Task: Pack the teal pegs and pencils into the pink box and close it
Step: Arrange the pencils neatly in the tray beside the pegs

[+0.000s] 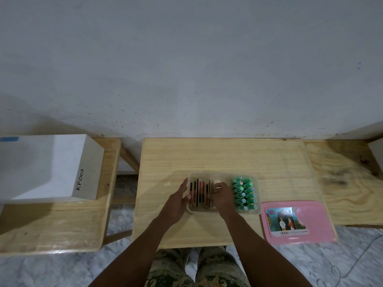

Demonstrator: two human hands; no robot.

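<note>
Right fingers [218,188]: curled narrow inside the clear box, their tips on the right end of the row of pencils; I cannot tell whether they pinch one or only press on it.
Right hand [222,196]: knuckles up, over the middle of the box, between the pencils and the teal pegs; my forearm runs back toward me and to the right.
Left fingers [184,188]: straight, close together and holding nothing, laid along the left wall of the box.
Left hand [176,201]: on its edge, palm turned to the box, touching its left side; wrist at the near left corner.
Pencils [200,193]: upright slats in red, black and tan, packed side by side in the left half of the box; about six show, the rest hidden by my right hand.
Teal pegs [245,193]: in the right end of the box, two columns of six, twelve by my count, the picture being soft.
Box [256,212]: one, clear-walled, open, at the middle of my table [207,154].
Pink lid [300,221]: one, flat on the table just right of the box, apart from it, picture label up.
White carton [45,168]: one, marked KP003, on the table to my left.
</note>
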